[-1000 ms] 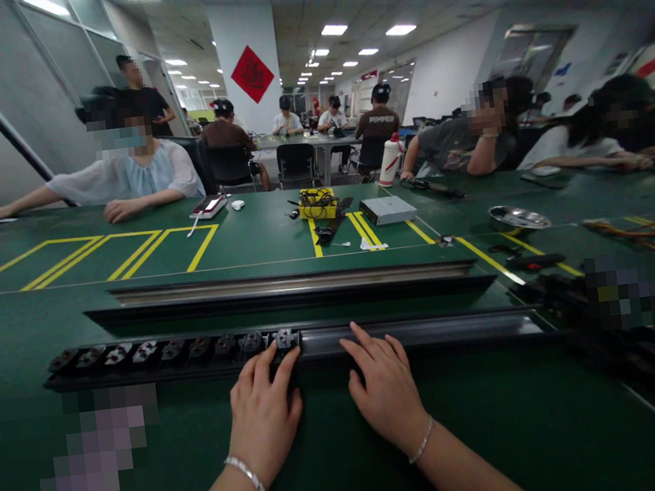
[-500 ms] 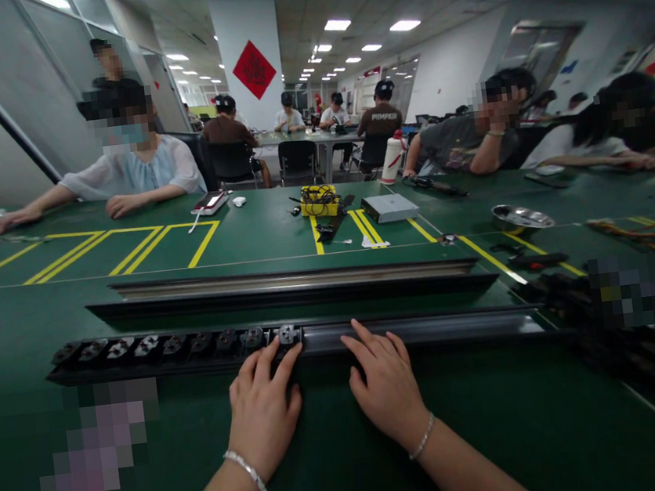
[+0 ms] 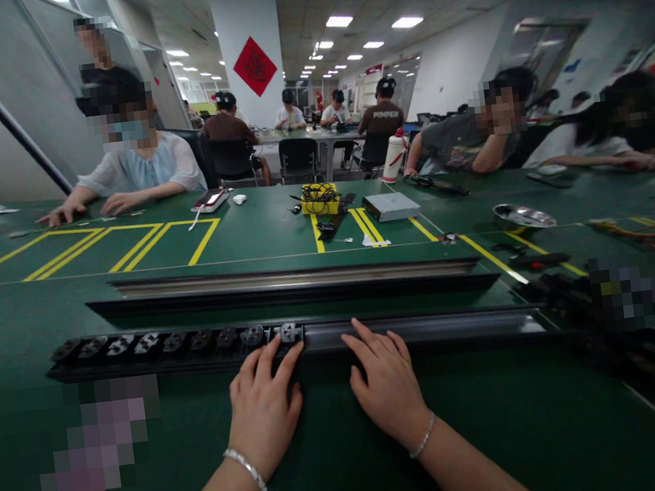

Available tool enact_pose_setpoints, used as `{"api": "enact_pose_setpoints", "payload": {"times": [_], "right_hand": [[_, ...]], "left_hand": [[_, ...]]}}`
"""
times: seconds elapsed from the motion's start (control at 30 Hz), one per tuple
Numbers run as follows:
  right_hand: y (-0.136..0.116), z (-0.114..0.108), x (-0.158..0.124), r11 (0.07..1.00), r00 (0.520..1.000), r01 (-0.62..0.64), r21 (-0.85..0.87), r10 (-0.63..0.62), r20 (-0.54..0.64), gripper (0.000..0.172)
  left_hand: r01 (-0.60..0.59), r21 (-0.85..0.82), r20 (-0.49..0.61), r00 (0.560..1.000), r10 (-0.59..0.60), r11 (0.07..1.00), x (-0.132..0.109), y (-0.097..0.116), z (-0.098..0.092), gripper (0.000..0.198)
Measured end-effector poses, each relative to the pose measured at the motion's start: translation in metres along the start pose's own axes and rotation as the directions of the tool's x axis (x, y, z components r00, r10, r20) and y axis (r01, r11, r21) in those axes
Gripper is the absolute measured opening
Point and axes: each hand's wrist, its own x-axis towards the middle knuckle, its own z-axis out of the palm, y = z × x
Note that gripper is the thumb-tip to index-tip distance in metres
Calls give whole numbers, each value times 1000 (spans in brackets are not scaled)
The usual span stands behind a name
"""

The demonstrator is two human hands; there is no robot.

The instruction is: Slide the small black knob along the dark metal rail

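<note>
Bright ceiling panels overhead; wide-angle bending at edges; pixelated patches.

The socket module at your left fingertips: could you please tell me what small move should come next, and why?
Probably push the end socket module snug against its neighbours with the left hand, while the right hand steadies the black rail. It is the last in the row, and the channel to its right lies bare.

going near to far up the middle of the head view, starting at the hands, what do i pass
left hand and right hand side by side → near black rail with socket modules, fingers of both hands on it → second long rail → yellow box → far table with seated people
</note>
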Motion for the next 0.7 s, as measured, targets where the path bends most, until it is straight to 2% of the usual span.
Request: {"api": "enact_pose_setpoints", "payload": {"times": [0.7], "right_hand": [[0, -1, 0, 999, 1000, -2, 43, 1, 21, 41]], "left_hand": [[10, -22, 24, 1000, -10, 1000, 0, 0, 1, 49]]}}
